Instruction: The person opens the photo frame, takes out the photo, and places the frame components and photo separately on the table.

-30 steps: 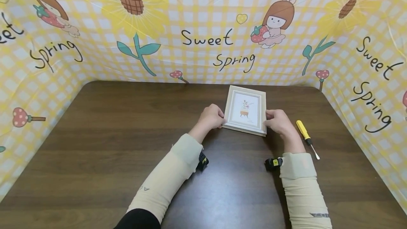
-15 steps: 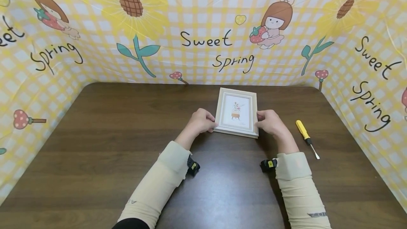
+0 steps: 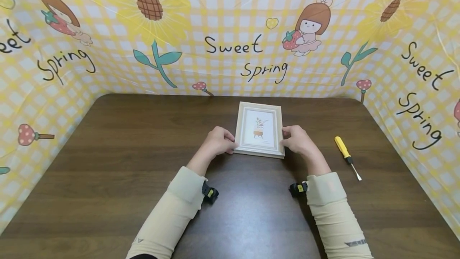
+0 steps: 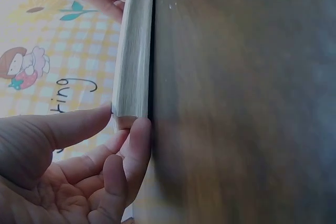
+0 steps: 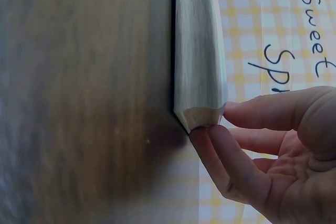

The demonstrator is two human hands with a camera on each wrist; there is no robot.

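A cream picture frame (image 3: 258, 130) with a potted-plant print lies face up, slightly turned, toward the back of the table. My left hand (image 3: 218, 142) pinches its left edge near the front corner; in the left wrist view the thumb is on the upper side and fingertips (image 4: 139, 132) are at the edge low down. On the opposite side my right hand (image 3: 299, 141) pinches the right edge, with the thumb on top and fingers (image 5: 231, 153) against the side in the right wrist view. Both wrist views show the pale frame edge (image 5: 198, 51) close to the tabletop.
A screwdriver (image 3: 347, 157) with a yellow and black handle lies on the brown wooden table (image 3: 108, 163), right of my right hand. A yellow checked cloth (image 3: 230, 19) with flowers and lettering encloses the back and sides.
Both hands have moved left along the table and slightly nearer, taking the picture frame with them. The grip at each side looks the same. The screwdriver has stayed in place.
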